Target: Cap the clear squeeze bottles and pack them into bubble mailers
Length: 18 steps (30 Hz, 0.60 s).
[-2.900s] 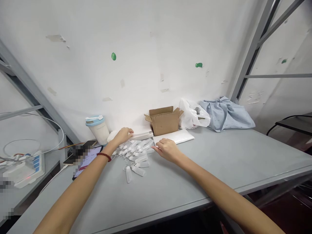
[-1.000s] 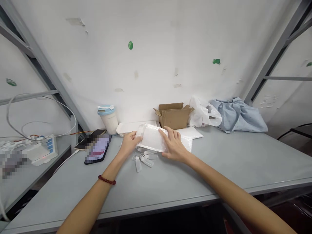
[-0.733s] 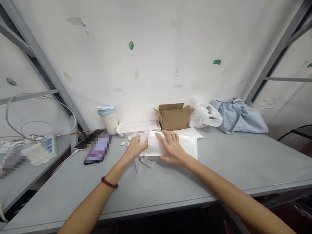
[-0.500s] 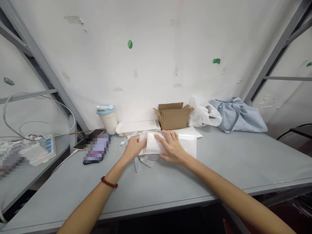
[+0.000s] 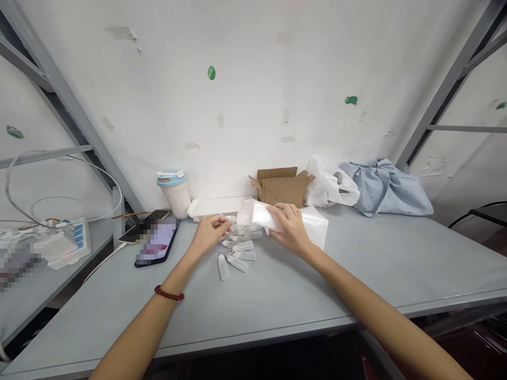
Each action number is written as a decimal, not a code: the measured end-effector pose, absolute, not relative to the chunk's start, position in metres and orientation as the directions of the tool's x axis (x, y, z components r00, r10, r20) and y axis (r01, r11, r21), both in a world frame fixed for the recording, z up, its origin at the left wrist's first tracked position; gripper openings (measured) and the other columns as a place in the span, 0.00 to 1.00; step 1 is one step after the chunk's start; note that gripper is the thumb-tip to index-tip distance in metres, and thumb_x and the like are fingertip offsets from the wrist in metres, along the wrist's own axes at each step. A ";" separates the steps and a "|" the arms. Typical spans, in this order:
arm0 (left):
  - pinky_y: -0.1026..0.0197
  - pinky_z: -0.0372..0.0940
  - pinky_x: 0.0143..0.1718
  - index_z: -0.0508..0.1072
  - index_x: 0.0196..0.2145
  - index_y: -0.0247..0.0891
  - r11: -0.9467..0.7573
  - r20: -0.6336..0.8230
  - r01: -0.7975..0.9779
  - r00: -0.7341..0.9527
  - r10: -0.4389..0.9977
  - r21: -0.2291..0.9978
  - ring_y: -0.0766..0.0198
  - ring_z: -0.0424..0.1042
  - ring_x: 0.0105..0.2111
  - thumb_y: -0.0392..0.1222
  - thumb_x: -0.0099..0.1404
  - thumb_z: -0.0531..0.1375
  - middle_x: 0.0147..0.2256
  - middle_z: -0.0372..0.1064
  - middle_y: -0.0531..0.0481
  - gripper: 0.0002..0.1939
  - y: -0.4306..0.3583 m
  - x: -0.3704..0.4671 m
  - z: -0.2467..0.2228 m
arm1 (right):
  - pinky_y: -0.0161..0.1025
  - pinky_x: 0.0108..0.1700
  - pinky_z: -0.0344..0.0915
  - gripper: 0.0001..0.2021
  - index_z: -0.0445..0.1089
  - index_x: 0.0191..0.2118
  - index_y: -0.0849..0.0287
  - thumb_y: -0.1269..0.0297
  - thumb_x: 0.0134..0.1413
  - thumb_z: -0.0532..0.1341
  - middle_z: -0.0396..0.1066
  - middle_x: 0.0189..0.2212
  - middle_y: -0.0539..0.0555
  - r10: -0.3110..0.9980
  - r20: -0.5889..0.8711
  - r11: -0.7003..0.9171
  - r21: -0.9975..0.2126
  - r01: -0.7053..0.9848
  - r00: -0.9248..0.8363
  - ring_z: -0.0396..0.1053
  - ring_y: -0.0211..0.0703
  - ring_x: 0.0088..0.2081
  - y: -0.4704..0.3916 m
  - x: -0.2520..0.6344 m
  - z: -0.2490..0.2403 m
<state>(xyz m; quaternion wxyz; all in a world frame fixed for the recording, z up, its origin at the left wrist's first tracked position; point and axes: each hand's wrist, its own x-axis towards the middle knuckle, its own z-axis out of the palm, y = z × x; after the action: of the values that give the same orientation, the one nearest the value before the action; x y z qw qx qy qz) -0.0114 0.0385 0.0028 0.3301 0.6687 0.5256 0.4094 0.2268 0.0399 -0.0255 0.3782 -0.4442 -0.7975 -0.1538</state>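
My right hand [image 5: 291,227] grips a white bubble mailer [image 5: 263,215], its thumb and fingers closed around it just above the table. The mailer's translucent end points left. Under and behind that hand lies more white bubble packaging [image 5: 317,224]. My left hand [image 5: 209,235] is in a pinch left of the mailer and apart from it; what its fingertips hold, if anything, is too small to make out. Several small translucent plastic tags [image 5: 238,261] with thin loops lie in a loose pile between and in front of my hands.
An open cardboard box [image 5: 283,190] stands by the wall, beside a white plastic bag [image 5: 328,184] and a blue cloth bundle [image 5: 390,190]. Leftward are a flat white package [image 5: 217,206], a lidded cup [image 5: 175,195], two phones [image 5: 157,245] and a power strip [image 5: 75,243].
My left hand has let go of the mailer and moved left. My right hand has lifted and shifted the mailer rightward, uncovering more of the plastic tags.
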 end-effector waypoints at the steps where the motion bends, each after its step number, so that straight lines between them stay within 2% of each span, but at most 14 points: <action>1: 0.65 0.60 0.24 0.72 0.28 0.35 -0.269 0.197 0.454 0.201 0.960 0.850 0.65 0.67 0.23 0.49 0.52 0.60 0.25 0.72 0.49 0.13 0.036 -0.010 0.003 | 0.47 0.46 0.55 0.24 0.61 0.51 0.58 0.68 0.44 0.59 0.61 0.45 0.60 0.596 0.749 0.544 -0.111 0.832 -0.290 0.57 0.53 0.46 0.042 0.229 -0.025; 3: 0.64 0.61 0.28 0.73 0.32 0.37 -0.384 0.200 0.500 0.384 0.902 0.776 0.64 0.67 0.27 0.48 0.52 0.60 0.30 0.72 0.49 0.13 0.031 -0.006 0.002 | 0.46 0.45 0.55 0.23 0.62 0.50 0.57 0.69 0.45 0.59 0.62 0.44 0.59 0.606 0.755 0.527 -0.143 0.838 -0.252 0.58 0.52 0.45 0.045 0.233 -0.025; 5: 0.62 0.61 0.31 0.73 0.36 0.39 -0.492 0.214 0.554 0.490 0.845 0.672 0.63 0.66 0.30 0.46 0.51 0.61 0.33 0.72 0.50 0.14 0.028 -0.001 -0.003 | 0.45 0.45 0.55 0.21 0.64 0.49 0.57 0.70 0.45 0.58 0.63 0.43 0.58 0.619 0.747 0.523 -0.160 0.837 -0.244 0.58 0.50 0.44 0.046 0.234 -0.024; 7: 0.62 0.61 0.31 0.73 0.38 0.40 -0.535 0.213 0.605 0.522 0.826 0.590 0.64 0.65 0.28 0.44 0.52 0.60 0.32 0.71 0.51 0.15 0.027 0.003 -0.009 | 0.45 0.44 0.55 0.20 0.64 0.49 0.57 0.71 0.46 0.58 0.64 0.42 0.57 0.632 0.731 0.528 -0.165 0.833 -0.256 0.59 0.49 0.44 0.046 0.234 -0.025; 9: 0.62 0.61 0.30 0.73 0.39 0.39 -0.524 0.208 0.628 0.508 0.836 0.576 0.65 0.64 0.26 0.44 0.53 0.59 0.28 0.69 0.52 0.15 0.028 0.003 -0.012 | 0.45 0.44 0.55 0.20 0.64 0.49 0.57 0.70 0.46 0.58 0.64 0.42 0.57 0.642 0.717 0.532 -0.165 0.830 -0.269 0.59 0.49 0.43 0.046 0.233 -0.026; 11: 0.63 0.61 0.29 0.72 0.39 0.37 -0.493 0.236 0.611 0.453 0.860 0.620 0.65 0.65 0.26 0.45 0.53 0.58 0.26 0.67 0.52 0.16 0.031 0.000 -0.011 | 0.45 0.44 0.55 0.21 0.64 0.50 0.57 0.69 0.46 0.58 0.64 0.43 0.57 0.652 0.705 0.532 -0.165 0.830 -0.278 0.59 0.49 0.44 0.046 0.232 -0.027; 13: 0.63 0.61 0.28 0.71 0.40 0.37 -0.449 0.287 0.548 0.359 0.888 0.706 0.64 0.66 0.27 0.46 0.53 0.59 0.29 0.68 0.51 0.17 0.033 -0.004 -0.005 | 0.45 0.44 0.55 0.21 0.63 0.50 0.58 0.68 0.47 0.58 0.63 0.43 0.58 0.669 0.689 0.526 -0.171 0.833 -0.281 0.58 0.50 0.44 0.046 0.231 -0.028; 16: 0.64 0.62 0.26 0.68 0.41 0.34 -0.378 0.344 0.343 0.159 0.925 0.860 0.65 0.67 0.27 0.49 0.54 0.59 0.33 0.71 0.47 0.20 0.033 -0.009 0.007 | 0.46 0.44 0.56 0.21 0.63 0.50 0.59 0.67 0.47 0.58 0.63 0.43 0.58 0.694 0.660 0.523 -0.187 0.832 -0.288 0.58 0.50 0.43 0.047 0.231 -0.029; 18: 0.64 0.62 0.25 0.66 0.41 0.33 -0.379 0.384 0.193 0.010 0.923 0.905 0.67 0.66 0.25 0.49 0.54 0.59 0.34 0.72 0.44 0.20 0.033 -0.010 0.013 | 0.46 0.43 0.57 0.21 0.62 0.50 0.59 0.66 0.47 0.58 0.63 0.42 0.58 0.701 0.647 0.532 -0.194 0.824 -0.300 0.58 0.50 0.43 0.046 0.231 -0.029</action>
<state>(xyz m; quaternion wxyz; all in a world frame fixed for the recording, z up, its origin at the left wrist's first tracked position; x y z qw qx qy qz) -0.0102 0.0328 0.0128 0.3351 0.6265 0.4452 0.5450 0.2307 0.0459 -0.0286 0.3518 -0.4758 -0.8014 -0.0876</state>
